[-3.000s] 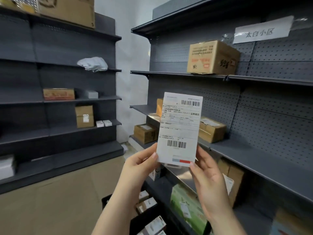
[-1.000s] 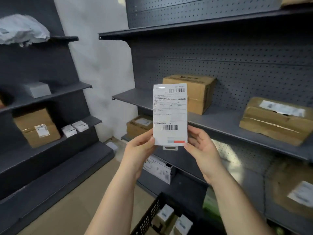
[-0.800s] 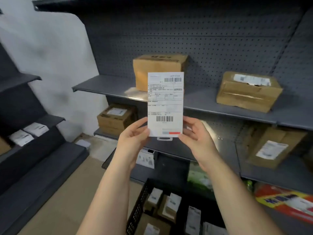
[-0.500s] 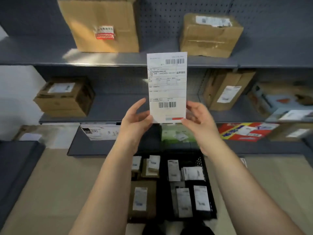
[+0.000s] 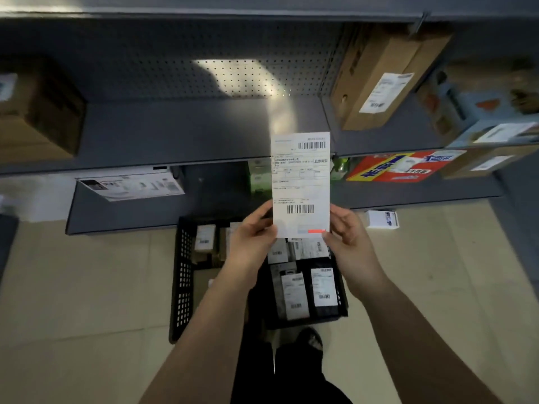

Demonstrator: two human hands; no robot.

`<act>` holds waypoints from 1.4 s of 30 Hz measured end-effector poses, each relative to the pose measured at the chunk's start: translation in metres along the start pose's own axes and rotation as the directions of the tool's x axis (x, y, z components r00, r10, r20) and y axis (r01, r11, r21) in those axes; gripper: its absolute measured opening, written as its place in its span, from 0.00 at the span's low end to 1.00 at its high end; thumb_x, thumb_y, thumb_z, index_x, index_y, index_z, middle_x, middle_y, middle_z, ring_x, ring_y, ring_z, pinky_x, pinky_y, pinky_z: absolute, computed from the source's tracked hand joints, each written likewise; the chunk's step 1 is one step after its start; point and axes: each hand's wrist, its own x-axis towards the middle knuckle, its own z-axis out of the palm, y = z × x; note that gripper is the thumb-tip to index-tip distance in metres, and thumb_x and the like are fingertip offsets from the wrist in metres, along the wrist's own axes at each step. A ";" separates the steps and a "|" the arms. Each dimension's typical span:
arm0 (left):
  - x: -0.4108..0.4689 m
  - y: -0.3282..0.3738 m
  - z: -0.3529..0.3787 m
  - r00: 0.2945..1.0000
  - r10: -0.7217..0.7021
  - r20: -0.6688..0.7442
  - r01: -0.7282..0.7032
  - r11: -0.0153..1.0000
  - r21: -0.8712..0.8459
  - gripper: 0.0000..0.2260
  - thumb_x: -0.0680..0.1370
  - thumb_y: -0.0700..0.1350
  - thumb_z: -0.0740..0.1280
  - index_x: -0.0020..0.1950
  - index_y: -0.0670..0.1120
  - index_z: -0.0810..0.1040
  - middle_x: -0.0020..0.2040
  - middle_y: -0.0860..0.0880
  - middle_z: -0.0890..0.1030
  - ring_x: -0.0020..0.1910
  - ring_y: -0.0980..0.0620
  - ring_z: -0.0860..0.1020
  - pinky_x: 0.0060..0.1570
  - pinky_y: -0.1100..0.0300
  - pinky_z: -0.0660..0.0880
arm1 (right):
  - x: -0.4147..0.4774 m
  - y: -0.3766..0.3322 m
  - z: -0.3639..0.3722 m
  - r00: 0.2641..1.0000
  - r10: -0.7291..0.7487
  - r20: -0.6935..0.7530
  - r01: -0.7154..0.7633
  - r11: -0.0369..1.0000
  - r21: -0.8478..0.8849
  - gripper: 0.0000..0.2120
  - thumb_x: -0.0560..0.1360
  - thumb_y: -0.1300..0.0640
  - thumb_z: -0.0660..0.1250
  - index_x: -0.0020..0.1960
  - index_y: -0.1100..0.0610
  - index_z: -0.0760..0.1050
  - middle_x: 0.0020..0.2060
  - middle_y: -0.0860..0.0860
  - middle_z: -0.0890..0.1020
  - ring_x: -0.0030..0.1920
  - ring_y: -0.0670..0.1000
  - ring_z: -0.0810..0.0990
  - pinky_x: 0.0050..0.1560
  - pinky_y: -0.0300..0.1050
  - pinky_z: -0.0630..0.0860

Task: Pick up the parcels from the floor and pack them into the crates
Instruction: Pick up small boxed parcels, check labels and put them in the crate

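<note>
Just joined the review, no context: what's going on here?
A person holds a flat white labelled parcel upright, label facing the camera, pinching its lower corners with the left hand and the right hand. On the floor below sits a black crate that holds several packed parcels. The held one is not yet in it. A small white box lies on the floor by the bottom shelf.

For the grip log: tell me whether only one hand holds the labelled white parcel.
No: the left hand and the right hand each pinch a lower corner of the labelled white parcel.
</note>
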 end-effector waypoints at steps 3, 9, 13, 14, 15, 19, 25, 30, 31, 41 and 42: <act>0.014 -0.035 0.006 0.998 -0.043 -0.044 0.042 0.999 -0.015 0.25 0.81 0.30 0.62 0.65 0.59 0.79 0.57 0.54 0.85 0.61 0.53 0.81 0.68 0.49 0.74 | 0.013 0.036 -0.011 0.999 0.045 0.013 -0.044 0.997 -0.062 0.20 0.78 0.69 0.65 0.66 0.52 0.73 0.64 0.48 0.80 0.67 0.49 0.77 0.68 0.61 0.72; 0.061 -0.118 0.020 0.989 -0.108 -0.097 0.104 0.994 -0.041 0.26 0.79 0.29 0.60 0.70 0.53 0.78 0.63 0.56 0.82 0.65 0.56 0.79 0.70 0.49 0.73 | 0.051 0.120 -0.021 0.991 0.134 -0.009 -0.134 0.982 -0.136 0.22 0.80 0.65 0.63 0.69 0.45 0.74 0.63 0.42 0.80 0.64 0.45 0.78 0.67 0.48 0.74; 0.101 -0.188 0.022 0.973 -0.186 -0.133 0.176 0.981 -0.082 0.22 0.81 0.32 0.63 0.70 0.52 0.79 0.63 0.54 0.83 0.62 0.56 0.81 0.66 0.53 0.76 | 0.085 0.193 -0.027 0.974 0.214 -0.073 -0.221 0.970 -0.103 0.20 0.80 0.64 0.64 0.65 0.44 0.76 0.62 0.45 0.81 0.59 0.41 0.80 0.62 0.41 0.77; 0.112 -0.203 0.023 0.968 -0.202 -0.149 0.190 0.977 -0.096 0.20 0.81 0.33 0.64 0.69 0.51 0.79 0.62 0.52 0.83 0.60 0.55 0.82 0.63 0.56 0.78 | 0.095 0.213 -0.029 0.970 0.232 -0.067 -0.237 0.967 -0.090 0.20 0.81 0.65 0.64 0.66 0.45 0.76 0.62 0.46 0.81 0.59 0.42 0.80 0.62 0.40 0.78; 0.125 -0.219 0.024 0.962 -0.212 -0.170 0.196 0.975 -0.106 0.19 0.81 0.34 0.66 0.69 0.49 0.79 0.62 0.50 0.83 0.60 0.54 0.82 0.61 0.58 0.79 | 0.105 0.233 -0.030 0.967 0.250 -0.056 -0.254 0.964 -0.083 0.19 0.81 0.64 0.64 0.67 0.46 0.76 0.63 0.47 0.81 0.60 0.43 0.80 0.62 0.42 0.78; 0.184 -0.292 0.021 0.955 -0.223 -0.195 0.217 0.975 -0.052 0.18 0.83 0.35 0.63 0.67 0.53 0.80 0.62 0.50 0.84 0.62 0.50 0.81 0.64 0.49 0.77 | 0.140 0.313 -0.035 0.949 0.313 -0.043 -0.314 0.948 -0.043 0.20 0.80 0.60 0.67 0.70 0.46 0.75 0.61 0.45 0.82 0.61 0.46 0.81 0.62 0.47 0.78; 0.269 -0.395 0.012 0.898 -0.296 -0.326 0.324 0.945 0.036 0.13 0.80 0.37 0.69 0.61 0.51 0.83 0.45 0.59 0.85 0.51 0.55 0.83 0.56 0.58 0.79 | 0.194 0.436 -0.037 0.918 0.335 -0.212 -0.366 0.922 -0.125 0.19 0.77 0.66 0.67 0.63 0.48 0.81 0.55 0.44 0.84 0.57 0.46 0.82 0.53 0.36 0.80; 0.297 -0.463 0.007 0.863 -0.339 -0.375 0.422 0.891 0.168 0.18 0.78 0.38 0.71 0.47 0.65 0.84 0.36 0.61 0.84 0.49 0.46 0.85 0.55 0.43 0.82 | 0.220 0.502 -0.031 0.904 0.336 -0.264 -0.403 0.876 -0.266 0.18 0.78 0.68 0.62 0.59 0.50 0.80 0.53 0.46 0.83 0.51 0.46 0.81 0.38 0.26 0.75; 0.300 -0.471 0.007 0.876 -0.330 -0.352 0.418 0.884 0.212 0.21 0.78 0.39 0.70 0.47 0.69 0.82 0.36 0.63 0.84 0.49 0.45 0.84 0.54 0.42 0.82 | 0.225 0.510 -0.031 0.907 0.335 -0.254 -0.401 0.869 -0.289 0.19 0.78 0.69 0.61 0.59 0.50 0.80 0.54 0.47 0.83 0.52 0.47 0.80 0.41 0.29 0.75; 0.314 -0.473 0.004 0.894 -0.428 -0.131 0.446 0.876 0.184 0.27 0.78 0.33 0.66 0.75 0.50 0.69 0.63 0.48 0.79 0.61 0.49 0.78 0.65 0.49 0.76 | 0.253 0.544 -0.013 0.878 0.471 0.080 -0.382 0.792 -0.476 0.21 0.76 0.71 0.59 0.68 0.62 0.72 0.59 0.57 0.78 0.54 0.53 0.77 0.46 0.37 0.74; 0.316 -0.468 0.004 0.890 -0.435 -0.138 0.455 0.873 0.176 0.28 0.77 0.32 0.67 0.75 0.49 0.68 0.64 0.46 0.79 0.61 0.48 0.78 0.66 0.48 0.75 | 0.252 0.539 -0.011 0.867 0.492 0.080 -0.409 0.795 -0.448 0.23 0.77 0.71 0.59 0.71 0.62 0.70 0.59 0.56 0.78 0.55 0.52 0.76 0.46 0.34 0.73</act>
